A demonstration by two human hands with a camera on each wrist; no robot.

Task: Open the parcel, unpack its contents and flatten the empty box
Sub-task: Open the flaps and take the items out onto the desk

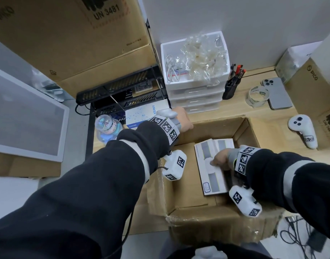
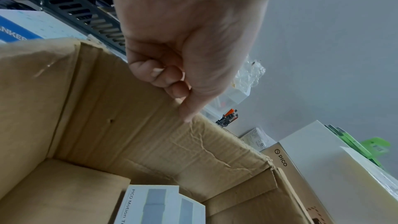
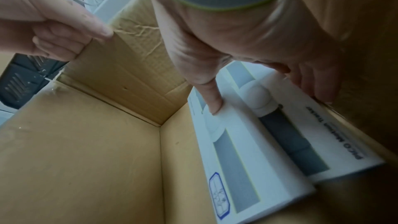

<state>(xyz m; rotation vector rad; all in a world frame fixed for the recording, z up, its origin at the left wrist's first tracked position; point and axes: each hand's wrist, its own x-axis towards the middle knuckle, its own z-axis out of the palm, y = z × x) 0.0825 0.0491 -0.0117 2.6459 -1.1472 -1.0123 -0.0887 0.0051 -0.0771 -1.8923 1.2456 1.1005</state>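
On the wooden tabletop (image 1: 261, 120) stands the open cardboard box (image 1: 184, 165). Two white flat cartons (image 1: 213, 169) lie inside against its right wall. Left hand (image 1: 183, 119) pinches the far flap's edge; right hand (image 1: 221, 159) grasps the cartons, thumb on top.

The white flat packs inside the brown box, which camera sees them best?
The right wrist view: both white flat packs lie side by side, close up, the right hand gripping them. The head view shows them smaller, partly covered by that hand. The left wrist view catches only one end.
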